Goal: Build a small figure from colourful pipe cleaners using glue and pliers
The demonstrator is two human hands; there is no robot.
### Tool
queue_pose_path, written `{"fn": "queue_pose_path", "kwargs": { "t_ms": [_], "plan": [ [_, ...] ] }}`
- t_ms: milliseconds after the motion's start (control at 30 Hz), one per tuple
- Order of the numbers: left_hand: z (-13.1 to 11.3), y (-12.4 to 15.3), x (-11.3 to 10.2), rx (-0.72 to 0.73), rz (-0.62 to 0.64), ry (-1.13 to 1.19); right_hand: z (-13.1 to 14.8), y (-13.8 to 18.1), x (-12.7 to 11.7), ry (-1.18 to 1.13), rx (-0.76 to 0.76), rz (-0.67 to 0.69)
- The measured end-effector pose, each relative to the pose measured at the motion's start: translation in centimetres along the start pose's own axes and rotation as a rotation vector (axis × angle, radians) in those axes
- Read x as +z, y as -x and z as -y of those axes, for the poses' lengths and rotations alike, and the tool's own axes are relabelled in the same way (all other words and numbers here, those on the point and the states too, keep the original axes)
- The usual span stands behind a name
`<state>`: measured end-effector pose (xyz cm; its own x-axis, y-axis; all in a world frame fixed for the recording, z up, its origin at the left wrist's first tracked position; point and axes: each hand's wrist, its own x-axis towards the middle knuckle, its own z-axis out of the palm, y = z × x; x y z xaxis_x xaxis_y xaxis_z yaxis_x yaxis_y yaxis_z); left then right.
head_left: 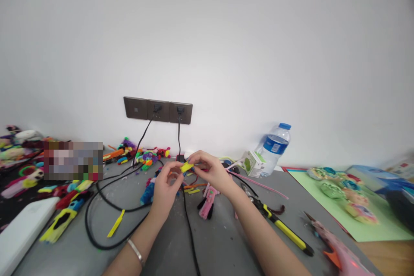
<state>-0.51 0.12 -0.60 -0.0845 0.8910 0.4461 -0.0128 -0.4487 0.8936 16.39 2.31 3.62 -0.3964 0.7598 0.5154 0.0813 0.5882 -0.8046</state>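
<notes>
Between both hands point(167, 180), yellow piece point(186, 167), pinched

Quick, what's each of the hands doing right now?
Left hand: closed, fingertips pinching the left end of a small yellow piece.
Right hand: closed, fingertips at that piece's right end.

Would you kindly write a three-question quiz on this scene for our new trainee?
1. Multiple choice: what colour is the small piece at the fingertips of the left hand and right hand? A) red B) yellow C) white
2. True or false: in this view, the yellow-and-black tool lies between the pink toy and the pink glue gun.
3. Fill in: the bracelet is on the ____ wrist.
Key: 1. B; 2. true; 3. left
</notes>
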Motion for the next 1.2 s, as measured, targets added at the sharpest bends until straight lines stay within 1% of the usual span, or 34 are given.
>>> {"fn": "queue_pose_path", "kwargs": {
  "t_ms": [200,367,600,800,900,1067,1200],
  "plan": [
    [0.06,-0.03,-0.04,0.010,-0.001,-0.014,-0.08,0.00,-0.01,0.000,-0.005,-0.001],
    [-0.02,-0.01,-0.03,0.019,-0.002,-0.015,-0.23,0.03,0.04,-0.004,0.023,-0.001],
    [0.17,0.13,-0.04,-0.033,-0.010,0.009,-0.16,0.05,-0.08,0.019,0.002,-0.002],
    [0.17,0.06,-0.20,0.012,0.011,-0.047,0.01,0.02,-0.13,0.057,0.022,0.000],
    [0.29,0.02,-0.21,0.010,0.007,-0.063,-0.15,0.03,-0.06,0.079,0.025,-0.005],
    [0.47,-0.05,0.07,-0.056,-0.006,0.010,-0.42,0.04,0.14,0.137,-0.027,-0.043],
    [0.27,-0.05,0.18,-0.063,0.006,0.055,-0.30,0.02,0.23,0.200,-0.097,-0.044]
  ]
}}
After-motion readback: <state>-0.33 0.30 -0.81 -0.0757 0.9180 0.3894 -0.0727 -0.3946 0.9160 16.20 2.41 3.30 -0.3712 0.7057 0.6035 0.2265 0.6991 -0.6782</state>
